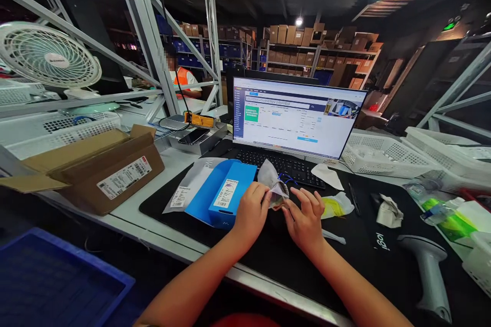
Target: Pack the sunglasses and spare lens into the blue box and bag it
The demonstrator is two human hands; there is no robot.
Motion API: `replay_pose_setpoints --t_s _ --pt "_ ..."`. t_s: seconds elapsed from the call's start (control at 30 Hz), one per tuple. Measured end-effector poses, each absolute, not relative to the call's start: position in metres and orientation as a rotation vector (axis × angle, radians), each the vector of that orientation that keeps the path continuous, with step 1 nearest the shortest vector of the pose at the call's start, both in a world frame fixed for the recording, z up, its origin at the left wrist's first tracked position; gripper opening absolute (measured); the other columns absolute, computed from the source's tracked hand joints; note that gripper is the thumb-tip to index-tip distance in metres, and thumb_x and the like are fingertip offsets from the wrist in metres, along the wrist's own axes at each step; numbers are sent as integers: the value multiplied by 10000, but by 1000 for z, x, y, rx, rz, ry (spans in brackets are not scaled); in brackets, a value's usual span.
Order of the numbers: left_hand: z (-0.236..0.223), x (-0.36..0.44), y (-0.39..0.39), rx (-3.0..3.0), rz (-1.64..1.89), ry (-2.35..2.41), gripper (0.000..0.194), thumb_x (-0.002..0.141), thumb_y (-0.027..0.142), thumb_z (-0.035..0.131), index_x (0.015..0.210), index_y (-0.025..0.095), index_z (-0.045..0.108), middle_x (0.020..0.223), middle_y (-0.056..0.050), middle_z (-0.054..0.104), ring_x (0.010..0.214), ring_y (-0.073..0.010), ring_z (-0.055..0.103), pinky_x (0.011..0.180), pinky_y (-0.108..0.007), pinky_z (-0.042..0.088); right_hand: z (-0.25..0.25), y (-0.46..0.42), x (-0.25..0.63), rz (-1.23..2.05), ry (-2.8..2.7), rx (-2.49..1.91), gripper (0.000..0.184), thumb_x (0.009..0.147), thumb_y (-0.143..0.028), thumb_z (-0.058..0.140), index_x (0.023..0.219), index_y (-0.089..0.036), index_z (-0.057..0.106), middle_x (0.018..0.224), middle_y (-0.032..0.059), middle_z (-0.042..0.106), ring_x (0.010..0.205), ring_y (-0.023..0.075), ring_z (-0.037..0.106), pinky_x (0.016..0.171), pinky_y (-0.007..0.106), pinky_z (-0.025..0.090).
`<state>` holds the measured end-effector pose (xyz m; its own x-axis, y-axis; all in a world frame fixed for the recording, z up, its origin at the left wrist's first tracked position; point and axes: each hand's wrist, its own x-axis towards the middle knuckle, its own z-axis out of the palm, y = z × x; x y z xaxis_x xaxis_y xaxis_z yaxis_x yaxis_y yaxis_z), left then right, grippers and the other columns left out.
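standing at far left: one white fan, with a blue tray low in the foreground. next, one brown carton, flaps open, labelled on the side. on the black mat: one pale plastic bag, printed and labelled, lying against one blue box with a white label.

left hand: nearly closed, thumb and forefinger pinched on the left edge of the packet; the other fingers are curled beneath. packet: one, small, greyish, crumpled, held above the mat between both hands, just in front of the keyboard; contents cannot be told. right hand: half open, fingers loosely bent and partly spread, thumb and a fingertip at the packet's lower right edge; whether it is firmly gripped there cannot be told.

handling note: the wrapping appears thin, so the left pinch is best kept steady near the edge while the folds are worked apart gently by the right fingertips. the opening is best kept upright and low over the mat, so that anything loose is caught.

farther right: one yellow-marked plastic wrapper; one crumpled paper; one grey scanner, lying on its side.
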<state>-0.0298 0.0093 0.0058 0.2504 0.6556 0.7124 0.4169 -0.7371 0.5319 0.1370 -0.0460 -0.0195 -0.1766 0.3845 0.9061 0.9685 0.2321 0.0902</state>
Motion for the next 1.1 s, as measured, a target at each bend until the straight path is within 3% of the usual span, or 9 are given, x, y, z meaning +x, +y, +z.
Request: replay_pose_setpoints --t_s 0.23,0.5,0.73,0.83,0.93,1.03,1.1 --pt "6 -22 4 2494 1544 940 146 1002 154 494 885 170 582 885 -48 638 826 -189 589 735 -312 487 -15 -44 131 -995 -1717 -1306 99 951 -257 612 1031 -222 659 1329 83 664 1287 247 536 1199 489 257" --pt "5 -24 0 2556 1601 903 193 1001 142 475 851 179 589 879 -48 641 815 -180 597 727 -301 510 -8 -42 127 -935 -1778 -1286 99 924 -220 620 1005 -226 676 1377 81 638 1339 249 498 1197 481 275" --pt "0 -28 -3 2727 1736 771 164 987 124 494 895 159 625 862 -65 664 786 -177 601 708 -301 523 6 -32 136 -782 -1971 -1246 142 892 -148 587 778 -185 662 1494 120 539 1429 278 421 1194 501 332" --pt "-4 -28 -2 2755 1739 715 182 985 110 482 870 160 615 822 -53 649 741 -169 577 675 -295 511 12 -24 140 -672 -2076 -1214 156 848 -95 563 809 -180 687 1321 109 665 1275 254 571 1178 496 372" --pt "-8 -30 -3 2746 1722 700 176 978 92 484 867 165 599 809 -40 627 726 -161 562 662 -284 503 12 -18 141 -619 -2082 -1205 171 811 -70 557 816 -153 706 1063 120 724 987 223 670 994 426 529" --pt "-10 -34 -4 2612 1748 747 82 996 189 528 1025 159 599 968 -74 635 890 -179 598 795 -303 537 12 -15 142 -510 -2007 -1193 165 839 -78 556 806 -133 708 1011 134 698 902 218 665 795 348 577" --pt "-9 -37 -5 2469 1779 871 235 1018 270 505 1211 146 554 1139 -129 606 1071 -218 584 928 -367 532 12 -15 143 -374 -1933 -1146 174 862 -84 558 829 -146 717 1002 114 681 900 198 663 782 319 572"
